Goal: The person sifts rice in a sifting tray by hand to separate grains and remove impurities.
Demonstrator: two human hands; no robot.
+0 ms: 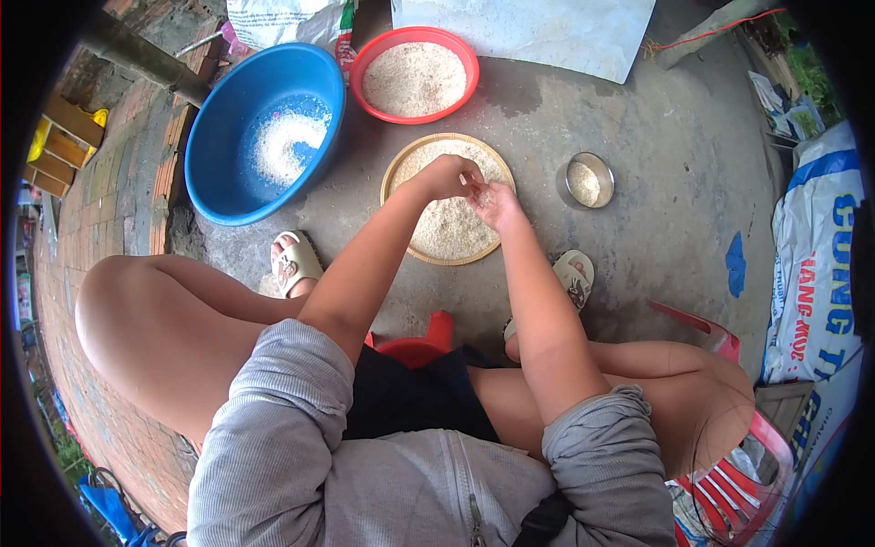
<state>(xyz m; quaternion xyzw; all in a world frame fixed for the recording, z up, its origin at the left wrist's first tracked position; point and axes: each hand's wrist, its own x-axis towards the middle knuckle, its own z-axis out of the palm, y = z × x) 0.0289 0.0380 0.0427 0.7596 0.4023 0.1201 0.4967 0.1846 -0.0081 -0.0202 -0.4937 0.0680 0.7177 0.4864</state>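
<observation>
A round woven bamboo tray (pixel 389 176) full of pale grains, which look like rice (pixel 451 228), lies on the ground between my feet. Over its upper right part my two hands meet. My left hand (pixel 448 178) is bent downward, its fingers curled together at the right hand's fingers; whatever they pinch is too small to make out. My right hand (pixel 498 206) is turned palm up with its fingers loosely spread, and I see nothing clearly in it. To the right of the tray stands a small metal bowl (pixel 609 179) with some grains inside.
A large blue basin (pixel 210 155) with white grains leans at the left. Behind the tray sits a red basin (pixel 472 68) of grains. A pale board (pixel 538 36) lies at the back. Printed sacks (pixel 811 264) and a red chair (pixel 775 447) are at the right.
</observation>
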